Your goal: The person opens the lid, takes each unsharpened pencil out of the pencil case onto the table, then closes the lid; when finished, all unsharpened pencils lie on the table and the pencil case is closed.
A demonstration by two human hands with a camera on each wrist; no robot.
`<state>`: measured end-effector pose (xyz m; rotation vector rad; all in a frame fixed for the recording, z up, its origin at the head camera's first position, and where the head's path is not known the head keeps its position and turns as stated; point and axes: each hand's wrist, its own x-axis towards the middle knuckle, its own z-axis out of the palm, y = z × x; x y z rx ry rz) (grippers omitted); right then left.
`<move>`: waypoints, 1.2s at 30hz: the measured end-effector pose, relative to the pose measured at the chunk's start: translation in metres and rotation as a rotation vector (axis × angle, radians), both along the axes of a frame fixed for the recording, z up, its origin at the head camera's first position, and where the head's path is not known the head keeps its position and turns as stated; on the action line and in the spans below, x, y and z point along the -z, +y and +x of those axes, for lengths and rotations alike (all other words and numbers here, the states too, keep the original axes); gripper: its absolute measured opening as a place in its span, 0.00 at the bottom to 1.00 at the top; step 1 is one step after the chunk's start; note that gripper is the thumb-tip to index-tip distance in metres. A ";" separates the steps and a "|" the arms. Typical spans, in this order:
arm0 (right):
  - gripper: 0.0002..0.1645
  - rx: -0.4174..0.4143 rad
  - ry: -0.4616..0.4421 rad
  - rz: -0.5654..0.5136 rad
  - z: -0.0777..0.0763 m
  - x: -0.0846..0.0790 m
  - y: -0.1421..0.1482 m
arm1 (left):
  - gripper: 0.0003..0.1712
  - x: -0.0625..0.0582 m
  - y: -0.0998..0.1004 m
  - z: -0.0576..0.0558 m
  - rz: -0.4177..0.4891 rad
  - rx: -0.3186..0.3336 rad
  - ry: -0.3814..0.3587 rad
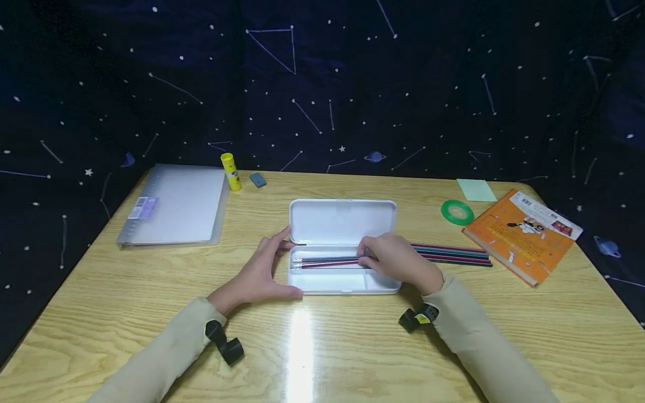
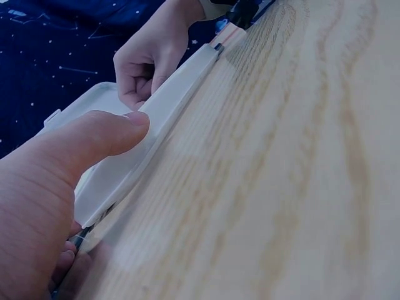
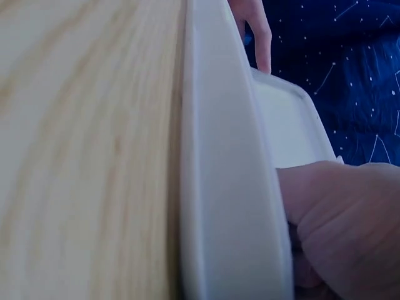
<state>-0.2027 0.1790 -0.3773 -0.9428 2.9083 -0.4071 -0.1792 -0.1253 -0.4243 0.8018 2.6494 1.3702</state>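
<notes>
A white pencil case [image 1: 330, 284] lies on the table, its lid [image 1: 342, 221] raised at the back. My left hand [image 1: 259, 277] spans the case's left end, thumb at the front edge and fingers at the back corner; in the left wrist view the thumb [image 2: 106, 137] crosses the front wall. Several pencils [image 1: 325, 262] lie lengthwise in the long back compartment. Over the case's right half, my right hand [image 1: 395, 257] curls its fingers and pinches them; its fingertips are partly hidden. More dark and red pencils [image 1: 453, 253] lie on the table to the right of the case.
At the left is a clear binder [image 1: 181, 207], with a yellow glue stick [image 1: 230, 172] and a grey-blue eraser [image 1: 258, 179] beside it. Green tape [image 1: 467, 217], a pale green note pad [image 1: 476, 190] and an orange book [image 1: 524, 238] lie at the right. A starry dark cloth [image 1: 322, 84] hangs behind.
</notes>
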 end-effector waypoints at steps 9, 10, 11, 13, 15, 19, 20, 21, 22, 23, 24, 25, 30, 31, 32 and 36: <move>0.04 -0.014 0.043 0.039 0.005 -0.002 -0.001 | 0.73 -0.002 0.001 0.001 -0.014 0.004 -0.005; 0.04 -0.006 0.044 0.044 0.006 -0.003 -0.001 | 0.73 -0.002 0.002 0.001 -0.014 0.005 -0.004; 0.04 0.004 0.041 0.049 0.008 -0.004 -0.002 | 0.73 -0.003 0.002 0.001 -0.015 0.007 -0.003; 0.03 0.027 0.035 0.063 0.010 -0.005 -0.002 | 0.73 -0.003 0.002 0.001 -0.013 0.010 -0.002; 0.04 0.052 0.034 0.066 0.012 -0.006 -0.001 | 0.73 -0.004 0.002 0.000 -0.012 0.012 0.002; 0.06 0.106 0.049 0.038 0.013 -0.004 0.011 | 0.74 -0.001 0.002 -0.001 -0.016 0.010 0.021; 0.06 0.118 0.058 0.017 0.013 -0.003 0.016 | 0.74 -0.001 0.001 -0.002 -0.016 0.011 0.027; 0.07 0.133 0.061 -0.005 0.012 -0.002 0.021 | 0.74 0.000 0.001 -0.002 -0.014 0.010 0.029; 0.06 0.142 0.070 -0.024 0.012 -0.001 0.027 | 0.74 0.000 0.001 -0.002 -0.013 0.010 0.032; 0.06 0.149 0.078 -0.048 0.012 0.000 0.034 | 0.74 0.001 0.001 -0.002 -0.011 0.008 0.031; 0.06 0.156 0.089 -0.068 0.012 0.002 0.041 | 0.74 0.001 0.001 -0.002 -0.010 0.006 0.028; 0.05 0.161 0.103 -0.087 0.013 0.003 0.048 | 0.74 0.002 0.001 -0.002 -0.008 0.004 0.026; 0.04 0.208 0.177 -0.148 0.022 0.011 0.087 | 0.74 0.000 0.001 -0.001 -0.001 -0.002 0.017; 0.04 0.220 0.198 -0.154 0.025 0.013 0.095 | 0.74 0.000 0.002 0.000 0.002 -0.001 0.016; 0.03 0.233 0.218 -0.157 0.028 0.015 0.102 | 0.74 0.000 0.002 0.000 0.003 0.000 0.016; 0.02 0.268 0.292 -0.159 0.041 0.022 0.130 | 0.74 0.000 0.002 0.001 0.001 0.004 0.021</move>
